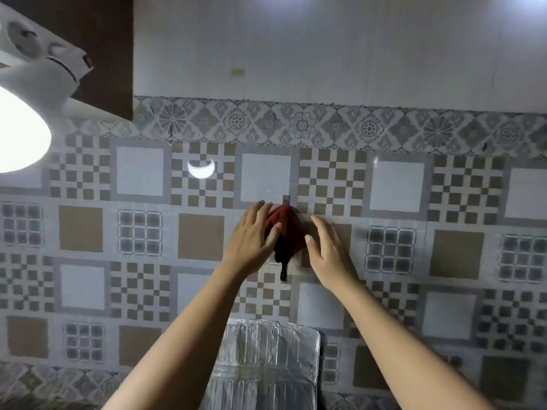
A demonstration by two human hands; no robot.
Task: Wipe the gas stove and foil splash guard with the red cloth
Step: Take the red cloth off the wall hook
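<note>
A red cloth (285, 226) hangs bunched against the patterned tile wall, with a dark part and a loop (283, 275) dangling below it. My left hand (254, 235) lies flat against the cloth's left side, fingers straight and thumb resting on the fabric. Just off the cloth's right edge is my right hand (327, 247), fingers apart and holding nothing. The ribbed foil splash guard (266, 365) stands against the wall at the bottom centre, partly behind my left forearm. The gas stove is out of view.
The tiled wall (396, 184) fills the view. A bright round lamp (17, 131) and a white fixture (44, 63) hang at the upper left, beside a dark brown panel (103, 39).
</note>
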